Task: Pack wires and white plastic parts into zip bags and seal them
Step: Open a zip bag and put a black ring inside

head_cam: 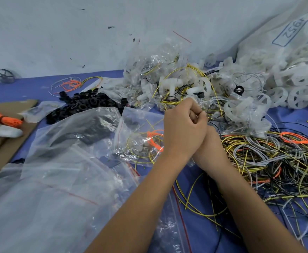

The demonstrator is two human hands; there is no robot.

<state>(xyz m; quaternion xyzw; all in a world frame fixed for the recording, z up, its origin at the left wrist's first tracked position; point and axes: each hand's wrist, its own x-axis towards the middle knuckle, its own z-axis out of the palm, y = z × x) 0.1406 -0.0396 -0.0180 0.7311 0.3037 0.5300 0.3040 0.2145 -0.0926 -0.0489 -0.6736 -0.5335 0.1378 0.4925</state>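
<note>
My left hand (183, 125) is at the middle of the table with its fingers curled, pinching thin wires near the fingertips. My right hand (212, 136) lies under and behind it, its fingers hidden. Just left of the hands lies a small zip bag (131, 125) with yellow and orange wires inside. A big tangle of yellow, grey, black and orange wires (277, 161) spreads to the right. White plastic parts (171, 84) lie among filled bags (149, 70) beyond the hands.
Several empty zip bags (58, 170) cover the near left. A pile of black rings (83, 105) sits left of centre. White wheels (295, 84) heap at the far right under a large sack (277, 39). Cardboard (3, 147) and an orange wire bundle (1, 117) lie at left.
</note>
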